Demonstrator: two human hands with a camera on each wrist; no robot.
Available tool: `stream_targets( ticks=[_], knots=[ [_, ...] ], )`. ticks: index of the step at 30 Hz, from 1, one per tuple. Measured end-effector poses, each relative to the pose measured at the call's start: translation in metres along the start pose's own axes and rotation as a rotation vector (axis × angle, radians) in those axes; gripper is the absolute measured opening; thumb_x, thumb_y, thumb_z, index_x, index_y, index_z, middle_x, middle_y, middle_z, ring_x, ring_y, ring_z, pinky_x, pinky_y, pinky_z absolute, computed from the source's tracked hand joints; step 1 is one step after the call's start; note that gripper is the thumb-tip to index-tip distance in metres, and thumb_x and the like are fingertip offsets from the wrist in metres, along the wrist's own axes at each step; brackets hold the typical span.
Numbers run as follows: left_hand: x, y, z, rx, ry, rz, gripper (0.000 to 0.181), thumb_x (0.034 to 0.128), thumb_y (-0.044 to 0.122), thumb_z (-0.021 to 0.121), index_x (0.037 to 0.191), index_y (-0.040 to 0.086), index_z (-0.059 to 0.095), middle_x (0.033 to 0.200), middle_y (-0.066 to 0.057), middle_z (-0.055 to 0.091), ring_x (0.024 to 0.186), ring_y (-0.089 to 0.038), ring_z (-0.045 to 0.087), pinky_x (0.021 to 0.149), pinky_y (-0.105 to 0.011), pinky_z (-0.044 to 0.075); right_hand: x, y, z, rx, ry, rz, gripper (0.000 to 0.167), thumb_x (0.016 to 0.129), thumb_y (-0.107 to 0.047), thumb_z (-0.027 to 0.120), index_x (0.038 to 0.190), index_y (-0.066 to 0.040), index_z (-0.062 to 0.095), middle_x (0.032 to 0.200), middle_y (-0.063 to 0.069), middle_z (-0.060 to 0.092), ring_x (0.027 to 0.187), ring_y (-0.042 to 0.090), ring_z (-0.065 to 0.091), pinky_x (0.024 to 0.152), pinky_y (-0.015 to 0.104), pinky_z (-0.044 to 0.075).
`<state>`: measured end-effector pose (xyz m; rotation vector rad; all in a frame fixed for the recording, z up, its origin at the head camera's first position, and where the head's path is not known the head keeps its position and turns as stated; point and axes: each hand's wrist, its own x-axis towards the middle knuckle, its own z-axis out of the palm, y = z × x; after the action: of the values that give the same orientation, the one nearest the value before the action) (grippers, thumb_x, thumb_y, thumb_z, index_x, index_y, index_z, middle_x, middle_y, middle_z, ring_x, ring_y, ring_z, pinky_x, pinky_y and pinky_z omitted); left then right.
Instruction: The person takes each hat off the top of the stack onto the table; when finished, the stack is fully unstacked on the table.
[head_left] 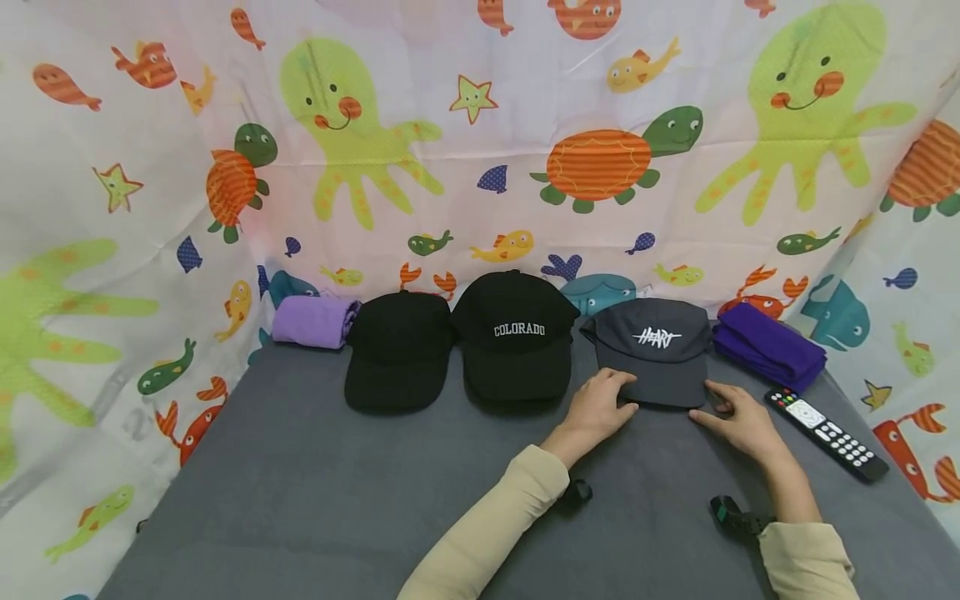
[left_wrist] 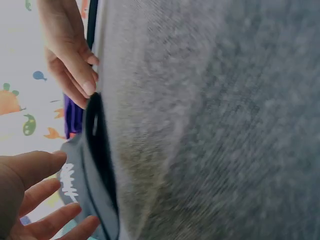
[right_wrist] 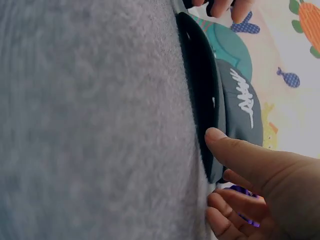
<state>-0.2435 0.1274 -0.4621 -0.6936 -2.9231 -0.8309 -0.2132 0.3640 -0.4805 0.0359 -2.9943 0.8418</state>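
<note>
A dark grey cap [head_left: 652, 342] with white "HEART" lettering lies at the right of the grey surface, its brim toward the person. The left hand [head_left: 600, 408] is at the brim's left corner, thumb and fingers spread apart in the left wrist view. At the brim's right corner is the right hand [head_left: 742, 421]. Its thumb [right_wrist: 235, 145] overlaps the brim edge in the right wrist view, with the other fingers beside the corner; firm contact cannot be made out. Left of this cap stand a black "COLORADO" cap [head_left: 517, 358] and a plain black cap [head_left: 401, 358].
A folded dark purple cloth [head_left: 768, 346] lies right of the grey cap, with a black remote control [head_left: 828, 437] in front of it. A rolled lilac cloth [head_left: 311, 321] lies at the far left. A sea-animal curtain [head_left: 420, 83] encloses the back and sides.
</note>
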Motion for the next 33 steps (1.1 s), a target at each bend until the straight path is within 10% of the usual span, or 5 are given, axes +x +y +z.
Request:
stream_targets(
  ticks=[18,33],
  knots=[
    [-0.031,-0.021,-0.042,-0.126,0.113,0.05,0.038,0.0879,0.03,0.064,0.125,0.027,0.058,0.124,0.007,0.056,0.112,-0.01,0.053,0.088,-0.025,0.046,0.006,-0.068,0.011,0.095,0.269,-0.151,0.051,0.084,-0.023,0.07,0.126,0.0,0.053,0.109,0.025,0.053,0.089,0.039,0.056,0.072,0.052,0.048],
    [-0.051,-0.073,-0.071,-0.048,0.287,0.083,0.032,0.0878,0.024,0.065,0.119,0.022,0.062,0.119,0.004,0.057,0.103,-0.016,0.052,0.083,-0.03,0.047,0.027,-0.111,0.051,0.248,0.227,-0.255,0.05,0.083,-0.017,0.07,0.129,-0.005,0.052,0.11,0.02,0.056,0.095,0.036,0.059,0.075,0.05,0.051]
  ],
)
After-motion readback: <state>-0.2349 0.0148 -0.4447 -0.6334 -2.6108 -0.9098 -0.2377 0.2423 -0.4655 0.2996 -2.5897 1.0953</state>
